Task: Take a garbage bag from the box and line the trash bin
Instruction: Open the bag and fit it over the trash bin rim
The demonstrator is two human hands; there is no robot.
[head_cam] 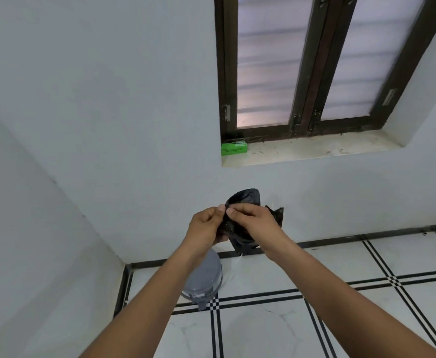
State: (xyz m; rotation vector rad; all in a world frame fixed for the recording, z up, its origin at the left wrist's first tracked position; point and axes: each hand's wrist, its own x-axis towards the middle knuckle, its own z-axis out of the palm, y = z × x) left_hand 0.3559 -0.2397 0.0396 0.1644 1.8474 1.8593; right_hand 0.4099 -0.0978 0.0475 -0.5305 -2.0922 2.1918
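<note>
Both hands raised mid-frame, left hand (pixel 206 228) and right hand (pixel 253 223) pinched crumpled black garbage bag (pixel 245 200), grey bin (pixel 205 277) below, apparently lidded, green box (pixel 233 148) sat on windowsill (pixel 315 148)

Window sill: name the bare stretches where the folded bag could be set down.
The window sill lies bare from the green box at its left end across to the right wall. The left corner holds the box. Both hands pinch the black garbage bag.
</note>
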